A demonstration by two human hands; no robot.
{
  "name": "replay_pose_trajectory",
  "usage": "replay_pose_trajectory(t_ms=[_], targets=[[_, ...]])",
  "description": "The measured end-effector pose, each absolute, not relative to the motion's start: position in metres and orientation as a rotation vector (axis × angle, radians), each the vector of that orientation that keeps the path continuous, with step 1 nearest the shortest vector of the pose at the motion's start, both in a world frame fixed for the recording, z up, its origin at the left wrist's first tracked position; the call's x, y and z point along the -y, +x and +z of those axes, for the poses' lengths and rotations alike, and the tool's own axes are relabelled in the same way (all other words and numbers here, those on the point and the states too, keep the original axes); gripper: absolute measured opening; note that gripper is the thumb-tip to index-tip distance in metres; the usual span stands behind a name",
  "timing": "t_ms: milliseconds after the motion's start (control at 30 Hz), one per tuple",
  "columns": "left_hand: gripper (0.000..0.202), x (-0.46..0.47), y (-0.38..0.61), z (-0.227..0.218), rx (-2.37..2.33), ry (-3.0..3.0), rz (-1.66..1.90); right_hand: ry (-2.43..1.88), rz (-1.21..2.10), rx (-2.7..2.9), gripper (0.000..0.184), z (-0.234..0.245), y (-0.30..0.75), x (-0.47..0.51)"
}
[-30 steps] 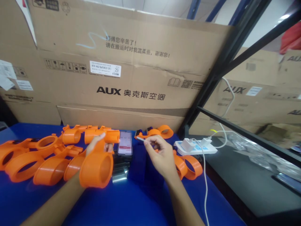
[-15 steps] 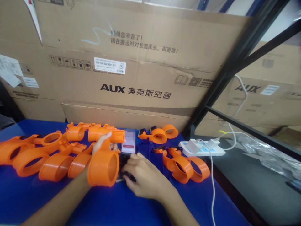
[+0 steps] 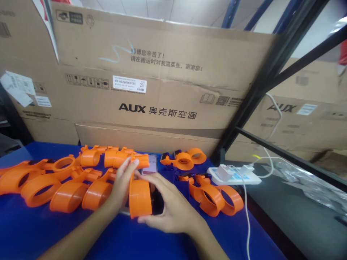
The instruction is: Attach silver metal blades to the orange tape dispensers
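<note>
- The left hand (image 3: 123,180) is closed round the upper end of a bright orange plastic ring-shaped part (image 3: 140,198), thumb laid along the top.
- The right hand (image 3: 173,206) is curved wide about the same part's ring, fingers at its upper side and thumb at its lower edge.
- The held part is raised in front of the person, above a glossy blue tabletop (image 3: 124,242), its wide ring hanging below a short bar that juts right.
- A dark shape (image 3: 156,200) shows between ring and right palm, too unclear to name.
- Just behind the part lies a phone with a lit screen (image 3: 153,165), partly covered.
- Left of the hands, similar orange plastic rings (image 3: 69,196) crowd together; blue table shows through some openings.
- On the right lie two nearer orange rings (image 3: 211,200) and two farther ones (image 3: 184,161).
- A white power strip (image 3: 253,178) has two white plugs (image 3: 224,172) seated in its sockets.
- A large brown cardboard carton (image 3: 162,90) marked AUX stands behind the table, its contents hidden.
- Another brown AUX carton (image 3: 306,130) stands beyond the black metal frame (image 3: 255,83).
</note>
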State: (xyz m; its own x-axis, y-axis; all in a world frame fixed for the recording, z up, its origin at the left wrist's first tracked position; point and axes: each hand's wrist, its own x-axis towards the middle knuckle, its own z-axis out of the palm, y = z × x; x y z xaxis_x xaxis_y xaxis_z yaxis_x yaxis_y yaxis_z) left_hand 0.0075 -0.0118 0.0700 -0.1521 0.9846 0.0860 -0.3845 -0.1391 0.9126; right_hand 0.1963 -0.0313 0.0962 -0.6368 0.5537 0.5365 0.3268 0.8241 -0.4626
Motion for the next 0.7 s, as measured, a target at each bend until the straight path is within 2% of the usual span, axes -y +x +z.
replay_pose_trajectory(t_ms=[67,133,200,333,467,600,700], targets=[[0.044,0.009,0.01,0.065,-0.879,0.884,1.61,-0.642,0.443,2.245,0.088,0.096,0.197,0.028],[0.061,0.008,0.013,0.059,-0.84,0.953,1.564,-0.691,0.429,2.095,0.082,0.097,0.2,0.025],[0.07,0.009,0.016,0.054,-0.877,1.088,1.498,-0.75,0.435,1.907,0.077,0.098,0.202,0.02],[0.057,0.027,0.017,0.052,-1.02,1.441,1.408,-0.759,0.55,1.677,0.068,0.095,0.205,0.013],[0.042,0.064,-0.005,0.057,-1.099,1.966,1.307,-0.765,0.516,1.688,0.062,0.089,0.206,0.009],[0.043,0.091,-0.064,0.067,-1.334,2.488,1.208,-0.738,0.467,1.935,0.063,0.087,0.205,0.012],[0.042,0.091,-0.135,0.077,-1.684,2.561,1.177,-0.71,0.509,2.119,0.067,0.086,0.197,0.019]])
